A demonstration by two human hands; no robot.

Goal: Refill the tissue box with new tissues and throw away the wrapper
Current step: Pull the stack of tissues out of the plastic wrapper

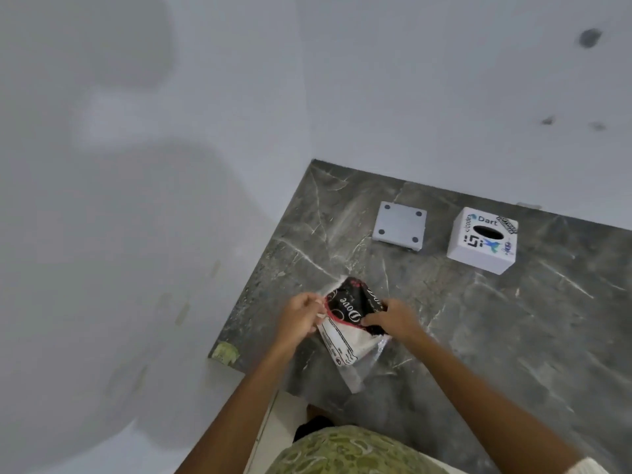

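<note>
A black, white and red tissue pack [349, 323] in a plastic wrapper is held over the near left part of the dark marble counter [478, 319]. My left hand [301, 318] pinches the wrapper's left edge. Gripping the pack's right side is my right hand [391, 318]. The white tissue box [483, 239], covered in stickers and with an oval slot on top, stands at the back right of the counter. Its white square base plate [399, 225] with corner pads lies to the left of the box, apart from it.
White walls meet at the corner behind the counter. The counter's left edge runs diagonally, with a strip of green tape [225, 352] at its near corner. Pale floor lies to the left. My green patterned clothing [342, 453] shows at the bottom.
</note>
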